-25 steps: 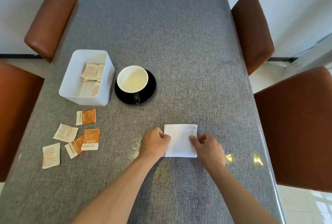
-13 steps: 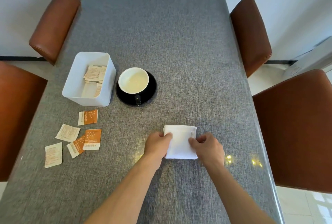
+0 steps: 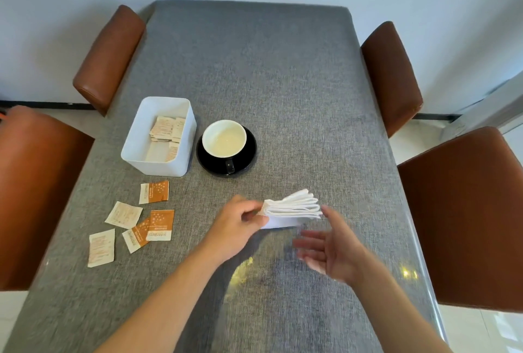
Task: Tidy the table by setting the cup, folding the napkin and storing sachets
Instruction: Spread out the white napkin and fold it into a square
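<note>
**White napkin, folded, held at its left end**

White cloth, many layers: we list the napkin (image 3: 293,207) as lifted at a slant above the table (image 3: 283,84), its long axis running left to right, stacked folds fanning toward the right.

Left hand (image 3: 240,224): thumb and fingers pinch the napkin's left end. This hand alone carries it.

Right hand (image 3: 329,249): blurred, fingers straight and spread, palm turned inward, just right of and below the napkin's free end. We cannot tell whether a fingertip touches the folds.

Cup (image 3: 224,138): upright on its saucer (image 3: 249,156), beyond the napkin and to the left, touching neither hand.

Box (image 3: 158,160): beside the saucer, several sachets inside.

Loose sachets (image 3: 160,225): five on the table, left of the left hand, well apart from the right.

We judge the napkin's free end lies nearest the right hand; the sachets lie nearest the left.
</note>
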